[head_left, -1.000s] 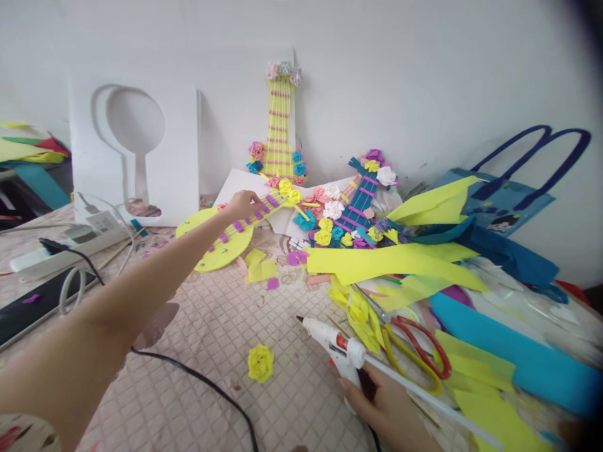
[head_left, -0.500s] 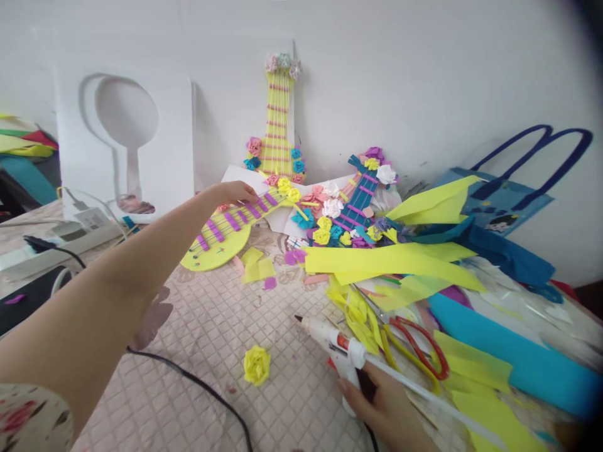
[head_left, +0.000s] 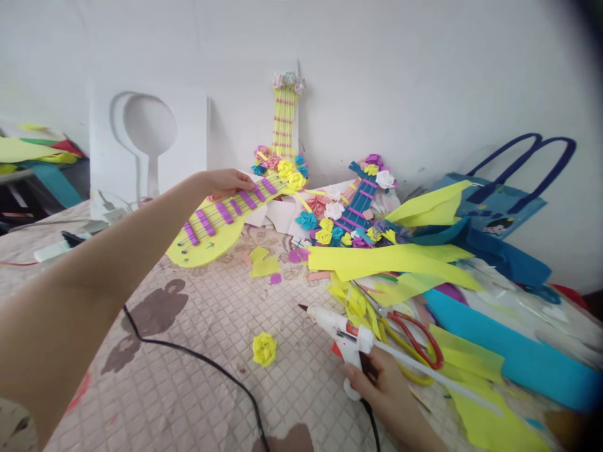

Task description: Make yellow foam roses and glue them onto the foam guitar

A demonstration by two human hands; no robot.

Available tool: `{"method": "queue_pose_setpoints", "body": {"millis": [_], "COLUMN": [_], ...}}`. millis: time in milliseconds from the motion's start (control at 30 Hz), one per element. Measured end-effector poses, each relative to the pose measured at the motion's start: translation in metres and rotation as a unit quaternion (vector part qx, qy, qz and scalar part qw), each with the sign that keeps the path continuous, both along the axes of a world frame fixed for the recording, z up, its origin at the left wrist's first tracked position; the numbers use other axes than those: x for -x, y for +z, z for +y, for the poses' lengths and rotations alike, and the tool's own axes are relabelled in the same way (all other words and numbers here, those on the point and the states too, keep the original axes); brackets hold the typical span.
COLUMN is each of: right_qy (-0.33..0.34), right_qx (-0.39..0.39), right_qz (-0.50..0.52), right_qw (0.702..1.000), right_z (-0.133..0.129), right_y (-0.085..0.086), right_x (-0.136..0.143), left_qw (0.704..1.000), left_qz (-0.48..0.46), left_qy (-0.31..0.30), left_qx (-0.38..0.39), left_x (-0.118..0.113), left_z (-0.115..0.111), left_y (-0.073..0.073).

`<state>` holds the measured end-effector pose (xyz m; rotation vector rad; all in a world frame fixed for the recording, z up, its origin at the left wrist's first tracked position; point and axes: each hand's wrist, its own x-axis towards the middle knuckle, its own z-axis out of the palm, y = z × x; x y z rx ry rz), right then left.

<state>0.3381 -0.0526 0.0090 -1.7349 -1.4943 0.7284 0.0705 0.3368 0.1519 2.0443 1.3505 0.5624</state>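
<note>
My left hand (head_left: 232,182) reaches across and is closed on the upper edge of a yellow toy guitar (head_left: 210,246) with purple strips and dark strings. Pink and yellow paper flowers sit at the guitar's far end. In my right hand (head_left: 389,389) is a white hot glue gun (head_left: 336,326), its dark nozzle pointing left and a long glue stick (head_left: 438,376) poking out the back. On the tablecloth left of the glue gun lies a single yellow paper flower (head_left: 264,349).
Red-handled scissors (head_left: 417,339) and yellow crepe paper (head_left: 377,260) lie on the right, near a blue bag (head_left: 504,201). A blue flowered guitar (head_left: 360,201) and another yellow one (head_left: 285,119) stand behind. A white cut-out board (head_left: 193,138) leans on the wall. A black cord (head_left: 202,355) crosses the table.
My left hand has raised the yellow guitar off its spot and shifted it a little left, its flowered end going up. My right hand keeps the glue gun low; the view has shifted slightly.
</note>
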Motion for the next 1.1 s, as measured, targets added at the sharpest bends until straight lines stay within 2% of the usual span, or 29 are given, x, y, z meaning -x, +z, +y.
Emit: {"method": "queue_pose_setpoints", "body": {"millis": [100, 167, 333, 467, 633, 733, 833, 967, 1033, 1100], "right_qy": [-0.007, -0.016, 0.009, 0.055, 0.071, 0.061, 0.018, -0.06, -0.068, -0.05], "right_qx": [-0.054, -0.086, -0.113, -0.127, -0.146, -0.126, -0.101, -0.1, -0.101, -0.091], "right_qz": [0.067, 0.111, 0.199, 0.189, 0.174, 0.2, 0.236, 0.289, 0.296, 0.288], "right_qw": [0.996, 0.99, 0.973, 0.972, 0.971, 0.97, 0.966, 0.95, 0.948, 0.952], "right_z": [-0.006, -0.011, -0.016, -0.018, -0.019, -0.018, -0.015, -0.013, -0.013, -0.013], "right_y": [0.002, 0.002, 0.001, 0.005, 0.009, 0.006, -0.001, -0.01, -0.013, -0.014], "right_x": [-0.002, -0.003, -0.004, 0.001, 0.002, 0.0, -0.001, 0.0, 0.001, 0.001], "left_qw": [0.984, 0.973, 0.95, 0.937, 0.94, 0.955, 0.976, 0.988, 0.989, 0.986], "left_qz": [-0.013, -0.004, 0.034, 0.057, 0.095, 0.113, 0.102, 0.053, 0.038, 0.03], "left_qy": [-0.126, -0.172, -0.233, -0.264, -0.267, -0.24, -0.187, -0.133, -0.133, -0.161], "left_qx": [0.125, 0.153, 0.206, 0.221, 0.189, 0.132, 0.038, -0.059, -0.056, -0.028], "left_x": [0.012, 0.016, 0.015, 0.01, 0.009, 0.011, 0.015, 0.019, 0.018, 0.016], "left_z": [-0.015, -0.029, -0.072, -0.097, -0.106, -0.105, -0.112, -0.145, -0.17, -0.193], "left_y": [0.003, -0.003, -0.036, -0.064, -0.083, -0.083, -0.077, -0.076, -0.084, -0.094]}}
